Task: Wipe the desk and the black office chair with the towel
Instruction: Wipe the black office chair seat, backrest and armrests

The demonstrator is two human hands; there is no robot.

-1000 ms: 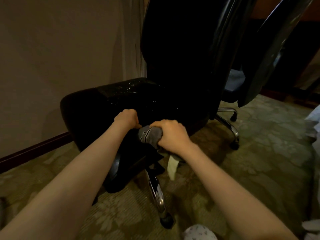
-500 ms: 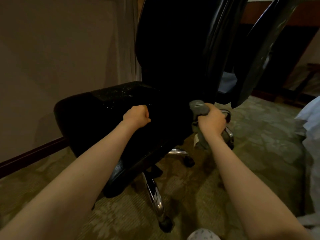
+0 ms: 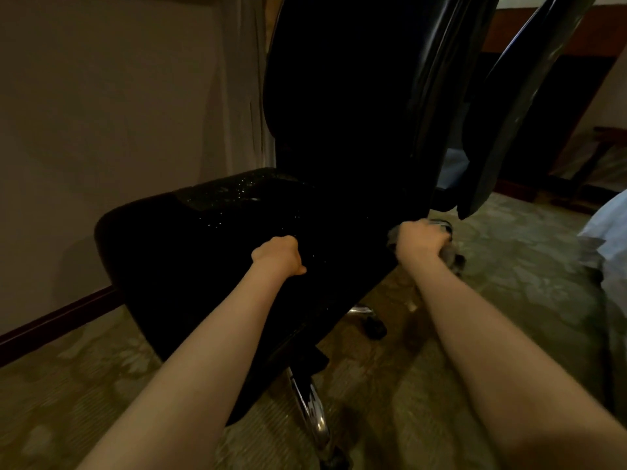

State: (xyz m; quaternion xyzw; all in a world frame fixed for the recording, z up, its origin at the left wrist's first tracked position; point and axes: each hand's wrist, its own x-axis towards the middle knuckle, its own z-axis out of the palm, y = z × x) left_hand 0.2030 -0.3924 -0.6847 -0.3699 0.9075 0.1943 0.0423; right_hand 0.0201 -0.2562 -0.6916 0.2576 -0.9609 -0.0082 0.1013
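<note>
The black office chair [image 3: 217,239] fills the middle of the view, its wide seat to the left and its tall backrest [image 3: 339,96] rising at centre. My left hand [image 3: 279,255] is a closed fist resting on the near edge of the seat. My right hand [image 3: 418,239] grips the bunched grey towel [image 3: 449,254] and presses it against the chair's right rear edge, where seat meets backrest. Most of the towel is hidden by that hand. The desk is not in view.
A chrome base leg [image 3: 310,405] with a castor [image 3: 375,329] reaches toward me over the patterned carpet [image 3: 509,266]. A second black chair back [image 3: 515,106] leans at the upper right. A beige wall [image 3: 118,96] stands left, white fabric [image 3: 610,228] at the right edge.
My right hand has swept the towel from the seat's front edge rightward and back, to the chair's right rear side. The left fist has stayed on the seat edge.
</note>
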